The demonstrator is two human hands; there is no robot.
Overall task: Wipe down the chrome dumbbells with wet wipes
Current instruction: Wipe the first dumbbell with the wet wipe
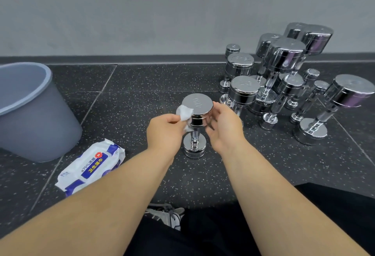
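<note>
A chrome dumbbell [197, 105] stands upright on the dark speckled floor in the middle of the view. My left hand [165, 132] pinches a crumpled white wet wipe [185, 113] against the left side of the dumbbell's top head. My right hand [222, 127] curls round the right side of that same head, fingers on the chrome rim. The lower head [194, 150] rests on the floor between my wrists.
Several more chrome dumbbells [284, 77] stand and lean in a cluster at the right, near the grey wall. A grey plastic bucket [30, 113] stands at the left. A white and blue pack of wet wipes [91, 166] lies on the floor by my left forearm.
</note>
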